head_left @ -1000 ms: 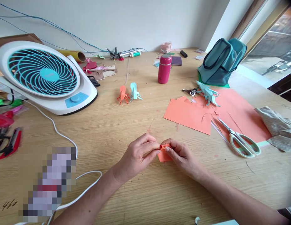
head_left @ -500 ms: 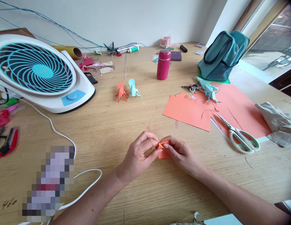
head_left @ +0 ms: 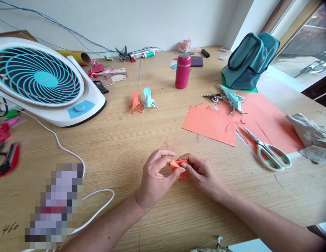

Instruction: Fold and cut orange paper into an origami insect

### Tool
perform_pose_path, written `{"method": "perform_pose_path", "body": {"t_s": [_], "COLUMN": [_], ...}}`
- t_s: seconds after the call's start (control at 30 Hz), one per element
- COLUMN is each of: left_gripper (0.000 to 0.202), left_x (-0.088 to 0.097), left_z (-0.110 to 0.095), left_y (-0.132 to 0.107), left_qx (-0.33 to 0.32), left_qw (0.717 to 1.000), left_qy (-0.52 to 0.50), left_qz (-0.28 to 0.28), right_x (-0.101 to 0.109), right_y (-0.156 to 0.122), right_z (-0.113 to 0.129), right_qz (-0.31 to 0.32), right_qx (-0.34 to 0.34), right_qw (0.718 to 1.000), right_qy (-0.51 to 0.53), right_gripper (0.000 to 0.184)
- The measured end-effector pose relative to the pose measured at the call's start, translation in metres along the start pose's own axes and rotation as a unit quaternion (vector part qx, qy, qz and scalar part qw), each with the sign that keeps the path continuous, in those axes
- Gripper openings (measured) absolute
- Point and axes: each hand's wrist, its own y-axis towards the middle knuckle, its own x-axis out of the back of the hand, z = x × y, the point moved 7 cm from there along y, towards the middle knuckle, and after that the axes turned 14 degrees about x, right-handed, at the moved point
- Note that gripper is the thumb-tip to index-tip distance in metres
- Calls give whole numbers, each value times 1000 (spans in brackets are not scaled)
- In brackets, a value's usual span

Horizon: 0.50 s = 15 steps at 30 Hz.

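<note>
Between my two hands is a small folded piece of orange paper (head_left: 183, 175), with a raised flap at its left side. My left hand (head_left: 157, 173) pinches the flap side with thumb and forefinger, its other fingers lifted away. From the right, my right hand (head_left: 202, 174) grips the paper with its thumb on top and the fingers behind. Parts of the paper are hidden by the fingers. Further back on the table stand an orange folded paper figure (head_left: 135, 101) and a light blue folded paper figure (head_left: 148, 98), side by side.
At right lie scissors (head_left: 270, 152) beside orange sheets (head_left: 209, 124), with another blue paper figure (head_left: 233, 99) on them. A pink flask (head_left: 183, 71) stands at the back, a teal bag (head_left: 249, 63) to its right. A fan (head_left: 81, 108) and white cable (head_left: 56, 138) occupy the left.
The flap at the left of the orange paper has swung a little further left. My left hand has shifted slightly left, with its upper fingers more lifted.
</note>
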Motion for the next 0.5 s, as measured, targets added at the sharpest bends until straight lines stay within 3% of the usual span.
{"method": "perform_pose_path", "body": {"t_s": [0.13, 0.5], "left_gripper": [8, 13], "left_x": [-1, -2], "left_z": [0, 21], "left_y": [1, 11], "left_qx": [28, 136], "left_qw": [1000, 983], "left_qy": [-3, -97], "left_qz": [-3, 79], "right_x": [-1, -4], "right_y": [2, 2], "right_z": [0, -5], "right_qz": [-19, -37], "right_qx": [-16, -85], "right_qw": [999, 981], "right_qy": [38, 171], "right_gripper": [34, 33]}}
